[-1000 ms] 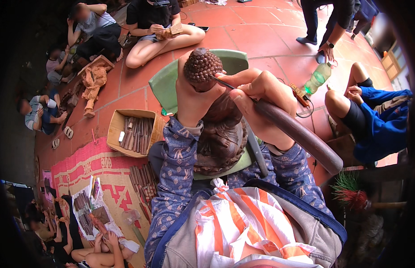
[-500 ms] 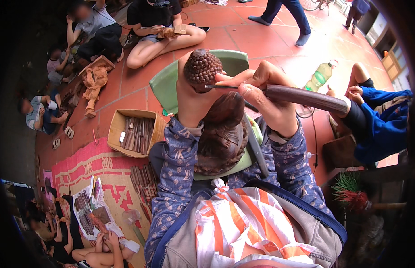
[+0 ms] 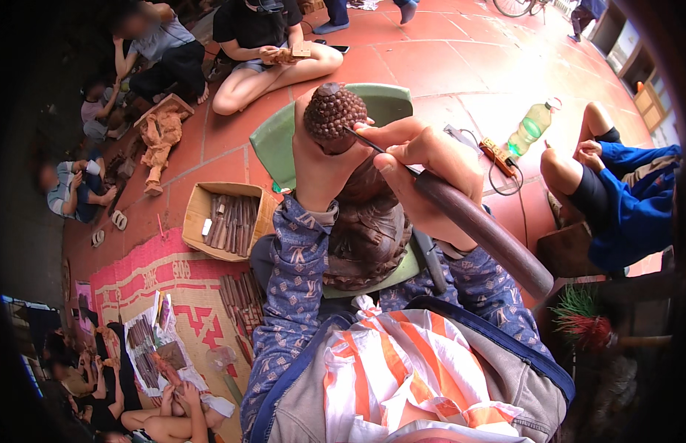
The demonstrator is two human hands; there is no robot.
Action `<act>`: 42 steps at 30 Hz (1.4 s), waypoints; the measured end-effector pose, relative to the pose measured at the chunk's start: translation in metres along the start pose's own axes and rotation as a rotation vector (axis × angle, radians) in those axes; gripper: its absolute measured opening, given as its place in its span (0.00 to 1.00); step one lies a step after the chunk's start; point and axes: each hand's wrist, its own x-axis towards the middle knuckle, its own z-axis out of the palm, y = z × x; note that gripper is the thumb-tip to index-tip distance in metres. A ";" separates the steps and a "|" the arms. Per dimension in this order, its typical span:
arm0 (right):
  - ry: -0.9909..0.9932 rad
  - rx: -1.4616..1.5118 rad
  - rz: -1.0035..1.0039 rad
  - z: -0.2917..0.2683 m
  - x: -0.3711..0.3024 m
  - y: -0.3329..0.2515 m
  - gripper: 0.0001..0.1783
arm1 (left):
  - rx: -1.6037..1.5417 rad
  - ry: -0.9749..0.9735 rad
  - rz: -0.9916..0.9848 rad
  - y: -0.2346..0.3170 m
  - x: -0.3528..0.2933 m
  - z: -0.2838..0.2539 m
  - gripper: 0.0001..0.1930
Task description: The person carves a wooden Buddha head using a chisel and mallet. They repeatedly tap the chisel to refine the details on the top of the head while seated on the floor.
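A carver's right hand (image 3: pixel 424 173) grips a dark-handled chisel (image 3: pixel 476 225), its thin blade touching the knobbed head of a wooden statue (image 3: pixel 335 114) — work that likely calls for short, shallow strokes with the figure kept from turning. The left hand (image 3: pixel 321 166) clasps the statue's neck from behind, bracing it upright on a green pad (image 3: pixel 280 140) in the lap — between both hands.

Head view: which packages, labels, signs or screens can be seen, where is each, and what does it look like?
Cardboard box: on the red tile floor left of the carver, open, tan, rectangular, filled with dark carving tools.
Plastic bottle: lying on the floor at upper right, clear green, pale cap; any label is too small to make out.
Printed sheets: on the woven mat at lower left, pale paper with dark pictures.
No signs or lit screens show.
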 end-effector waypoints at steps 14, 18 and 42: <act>0.082 0.329 0.181 -0.027 -0.021 0.003 0.06 | 0.234 -0.118 0.106 0.019 -0.004 -0.012 0.43; 0.085 0.360 0.257 -0.028 -0.035 0.004 0.09 | 0.405 -0.069 0.343 0.047 -0.022 -0.031 0.42; -0.325 0.658 0.256 -0.022 -0.046 0.010 0.23 | 0.890 -0.227 0.330 0.091 -0.059 -0.039 0.09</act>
